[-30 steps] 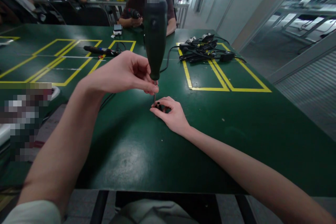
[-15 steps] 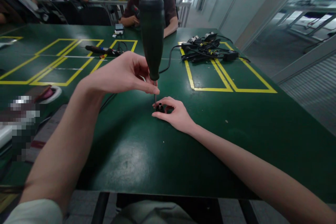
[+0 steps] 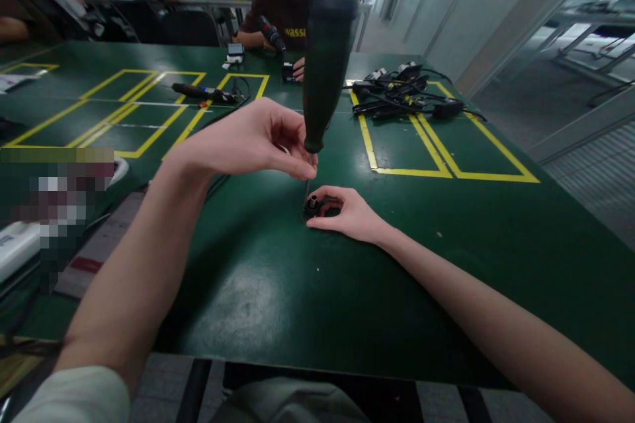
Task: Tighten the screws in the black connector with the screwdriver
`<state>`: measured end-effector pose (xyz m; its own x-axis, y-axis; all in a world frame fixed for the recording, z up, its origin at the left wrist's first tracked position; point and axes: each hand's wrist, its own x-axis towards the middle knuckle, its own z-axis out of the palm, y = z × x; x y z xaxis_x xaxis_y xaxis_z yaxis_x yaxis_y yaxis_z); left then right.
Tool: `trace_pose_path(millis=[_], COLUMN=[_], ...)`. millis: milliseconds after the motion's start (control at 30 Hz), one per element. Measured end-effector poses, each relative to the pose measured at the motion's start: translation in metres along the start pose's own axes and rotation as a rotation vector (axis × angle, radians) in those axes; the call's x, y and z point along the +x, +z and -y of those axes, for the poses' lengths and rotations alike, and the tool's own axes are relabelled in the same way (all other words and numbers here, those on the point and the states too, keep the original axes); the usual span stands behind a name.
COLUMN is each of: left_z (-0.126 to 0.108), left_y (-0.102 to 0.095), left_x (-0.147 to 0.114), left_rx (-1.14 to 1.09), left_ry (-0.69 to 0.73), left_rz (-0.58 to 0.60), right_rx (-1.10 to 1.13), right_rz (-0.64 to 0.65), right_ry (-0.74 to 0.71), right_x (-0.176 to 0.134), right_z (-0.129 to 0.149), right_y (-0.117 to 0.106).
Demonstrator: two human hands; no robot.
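Note:
Near the middle of the view, my left hand (image 3: 268, 142) is closed, with thumb and fingertips pinching the thin shaft of a screwdriver (image 3: 328, 69). Its thick dark handle rises above the hand and leans slightly right at the top. The shaft runs down to a small round black part (image 3: 312, 208) with a short metal post, low over the green table. The exact contact of the tip is too small to make out. My right hand (image 3: 353, 213) grips that part from the right between thumb and fingers, its palm side curved open.
The green table (image 3: 397, 304) bears yellow tape outlines. A corded electric screwdriver (image 3: 203, 92) lies at back left; a tangle of black cables and tools (image 3: 404, 92) sits at back right. A grey booklet (image 3: 102, 248) lies left. Across the table, a person (image 3: 292, 13) holds a power tool (image 3: 272, 33).
The view has shifted slightly, so things sit farther right. The screwdriver's handle now leans more to the right. The person opposite has moved a tool and a small black object into sight.

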<state>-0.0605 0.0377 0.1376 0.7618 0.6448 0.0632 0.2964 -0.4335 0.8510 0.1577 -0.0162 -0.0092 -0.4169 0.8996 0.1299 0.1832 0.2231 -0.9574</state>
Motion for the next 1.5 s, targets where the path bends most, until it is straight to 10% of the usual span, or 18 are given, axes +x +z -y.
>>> trace_pose_path(millis=[1500], left_z=[0.005], left_y=[0.01], left_x=[0.006], left_rx=[-0.159], left_ry=[-0.041], left_rz=[-0.047], right_rx=[-0.2], right_rz=[-0.041], right_ry=[-0.052], right_x=[-0.002], right_z=[0.001], right_y=[-0.002])
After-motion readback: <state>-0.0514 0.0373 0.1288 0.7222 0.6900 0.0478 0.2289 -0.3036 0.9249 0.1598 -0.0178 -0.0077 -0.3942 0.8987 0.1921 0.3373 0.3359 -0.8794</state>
